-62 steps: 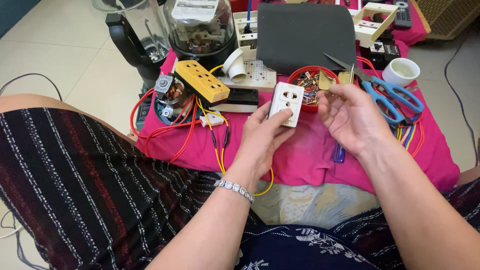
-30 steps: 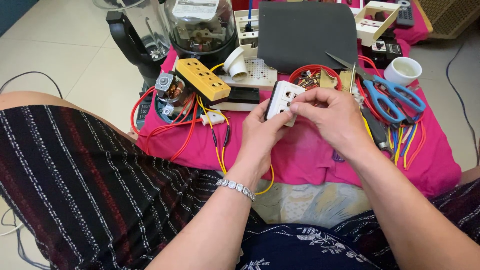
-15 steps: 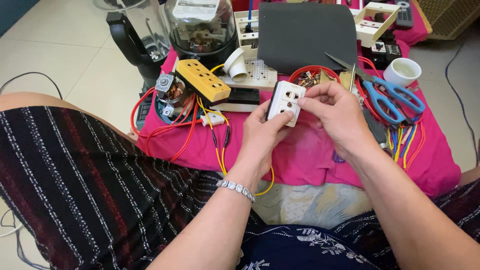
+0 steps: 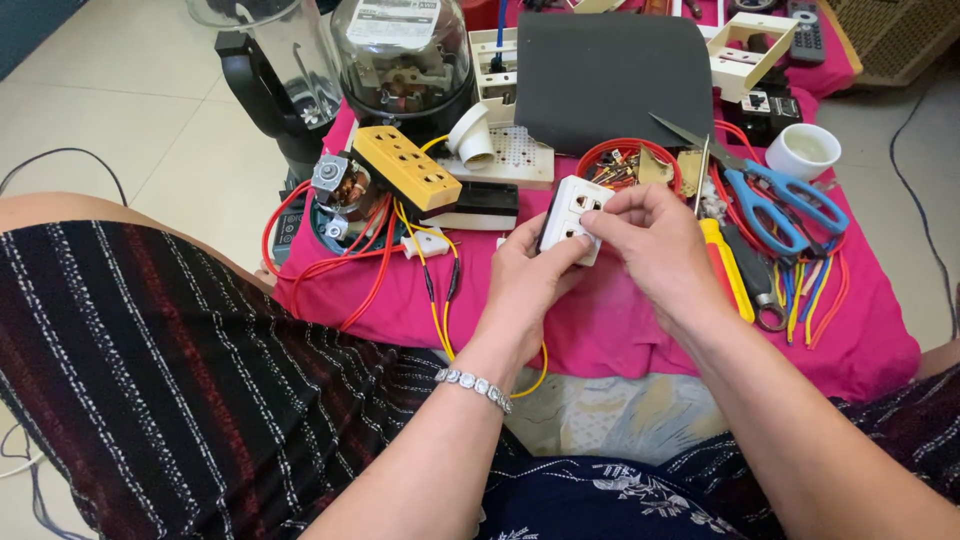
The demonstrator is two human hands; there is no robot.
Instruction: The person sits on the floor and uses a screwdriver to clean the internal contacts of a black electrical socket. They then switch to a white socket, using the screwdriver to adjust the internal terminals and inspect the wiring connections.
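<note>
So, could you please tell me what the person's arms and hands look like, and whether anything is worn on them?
Both arms are bare, with no sleeves in view. The left hand is gloveless, and a silver link bracelet circles its wrist. The right hand is gloveless too, with nothing on the wrist. No rings show on the fingers that can be seen.

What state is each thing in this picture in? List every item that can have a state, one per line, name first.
white socket plate: lifted off the cloth, face up, held.
left hand: gripping the plate from below.
right hand: fingers pinching the plate's front.
blue scissors: lying flat, blades open.
yellow socket strip: lying tilted, nothing plugged in.
white cup: upright.
yellow screwdriver: lying flat, untouched.
</note>
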